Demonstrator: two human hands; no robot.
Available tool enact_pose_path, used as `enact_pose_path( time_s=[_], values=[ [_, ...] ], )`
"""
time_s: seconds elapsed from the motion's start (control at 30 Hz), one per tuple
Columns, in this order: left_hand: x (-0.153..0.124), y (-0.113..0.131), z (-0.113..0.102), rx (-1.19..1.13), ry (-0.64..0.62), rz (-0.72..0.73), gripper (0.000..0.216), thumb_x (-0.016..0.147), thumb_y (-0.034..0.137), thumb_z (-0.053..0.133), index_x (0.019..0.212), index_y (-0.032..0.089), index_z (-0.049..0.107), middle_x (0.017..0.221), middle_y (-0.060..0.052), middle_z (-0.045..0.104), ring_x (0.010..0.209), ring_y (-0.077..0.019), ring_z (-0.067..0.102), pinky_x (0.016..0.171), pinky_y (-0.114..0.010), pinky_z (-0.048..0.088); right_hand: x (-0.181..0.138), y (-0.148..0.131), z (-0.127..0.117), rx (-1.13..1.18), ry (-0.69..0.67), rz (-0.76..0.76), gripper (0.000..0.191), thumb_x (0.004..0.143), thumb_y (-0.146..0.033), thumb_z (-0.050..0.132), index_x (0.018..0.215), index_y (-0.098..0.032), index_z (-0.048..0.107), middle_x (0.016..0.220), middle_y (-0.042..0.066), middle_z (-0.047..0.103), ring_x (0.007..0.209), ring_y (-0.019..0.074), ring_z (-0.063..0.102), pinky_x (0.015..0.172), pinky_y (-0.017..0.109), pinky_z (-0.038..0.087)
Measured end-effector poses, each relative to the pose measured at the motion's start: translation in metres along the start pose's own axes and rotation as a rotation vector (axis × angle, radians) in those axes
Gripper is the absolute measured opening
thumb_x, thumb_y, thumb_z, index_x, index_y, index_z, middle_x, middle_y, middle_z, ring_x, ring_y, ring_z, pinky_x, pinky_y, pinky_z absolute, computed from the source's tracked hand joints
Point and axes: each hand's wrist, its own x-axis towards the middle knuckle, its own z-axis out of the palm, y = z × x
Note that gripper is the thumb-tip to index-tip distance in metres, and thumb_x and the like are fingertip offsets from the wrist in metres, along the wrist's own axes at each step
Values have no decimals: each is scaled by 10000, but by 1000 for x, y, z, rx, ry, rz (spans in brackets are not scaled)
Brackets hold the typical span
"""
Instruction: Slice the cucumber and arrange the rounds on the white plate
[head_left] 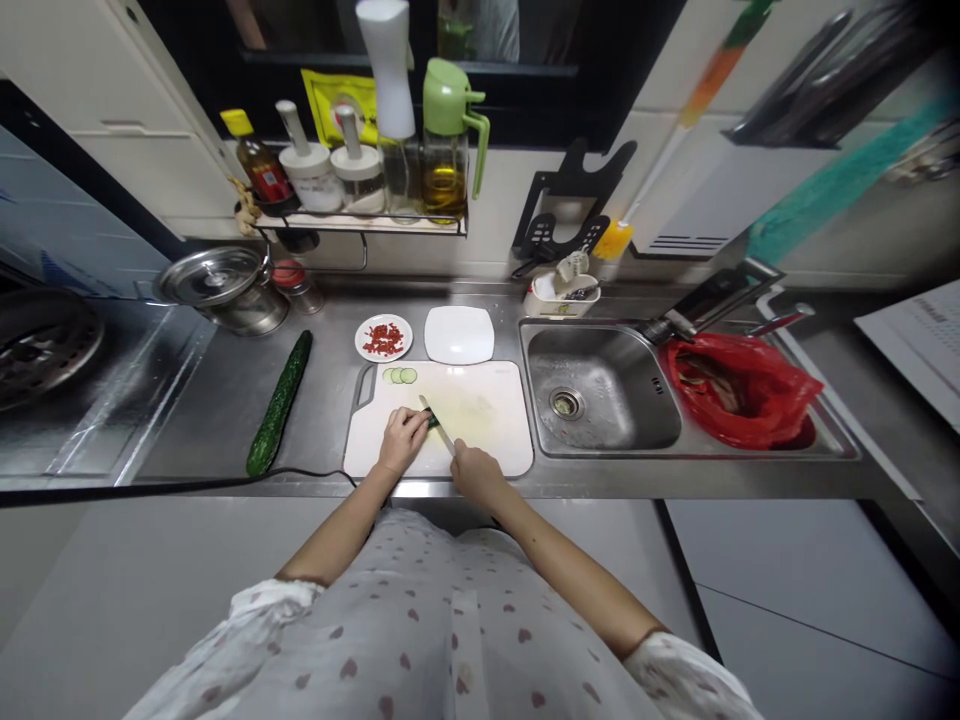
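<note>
My right hand (pixel 475 470) is closed around the handle of a kitchen knife (pixel 440 430), whose blade points up and to the left over the white cutting board (pixel 495 440). Beside the blade, my left hand (pixel 405 438) has its fingers closed on a small dark green piece of cucumber (pixel 432 419), mostly hidden by the fingers and the knife. A few thin cucumber slices (pixel 400 376) lie overlapping at the board's upper left. A whole cucumber (pixel 280 405) rests on the steel counter, left of the board.
Behind the board sit a plate of chopped red pieces (pixel 384 339) and a white plate (pixel 459 335). A sink (pixel 600 390) lies to the right, with a red plastic bag (pixel 750 395) beyond. A lidded pot (pixel 225 285) stands back left, below a seasoning rack (pixel 360 222).
</note>
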Motion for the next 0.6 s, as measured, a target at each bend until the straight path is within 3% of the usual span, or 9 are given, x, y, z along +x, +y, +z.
enact_pose_path(
  time_s=[0.6],
  values=[
    [0, 0, 2, 8, 8, -5, 239, 925, 272, 471, 1061, 228, 662, 872, -55, 540, 875, -180, 505, 808, -336, 464, 8, -1, 4, -5, -13, -1, 263, 910, -166, 342, 1132, -144, 481, 967, 145, 676, 942, 243, 639, 739, 303, 417]
  ],
)
